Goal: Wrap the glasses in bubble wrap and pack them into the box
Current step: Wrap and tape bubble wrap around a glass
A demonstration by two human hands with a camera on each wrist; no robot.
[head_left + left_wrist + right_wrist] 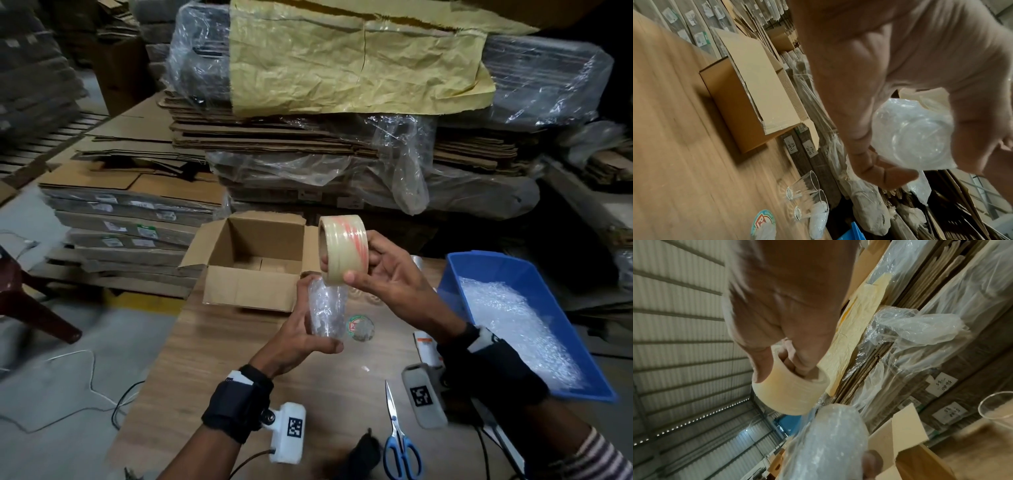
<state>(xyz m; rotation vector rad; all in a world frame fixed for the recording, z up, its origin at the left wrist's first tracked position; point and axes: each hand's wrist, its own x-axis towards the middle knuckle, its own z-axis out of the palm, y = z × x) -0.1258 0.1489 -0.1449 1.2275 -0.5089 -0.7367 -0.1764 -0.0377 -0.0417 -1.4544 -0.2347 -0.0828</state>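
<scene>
Wood-grain table [212, 359], stacked cardboard behind, left hand [294, 339] gripping wrapped glass [327, 310], right hand [383, 274] holding tape roll [344, 251]

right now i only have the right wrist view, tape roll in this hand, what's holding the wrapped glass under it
Observer: The left hand grips the wrapped glass, just below the tape roll.
Operator: anything in the box yet
Observer: None that I can see; the head view shows the box open, with bare cardboard on its floor.
Operator: how many left to wrap
Observer: The left wrist view shows two bare glasses upright, side by side on the table.
</scene>
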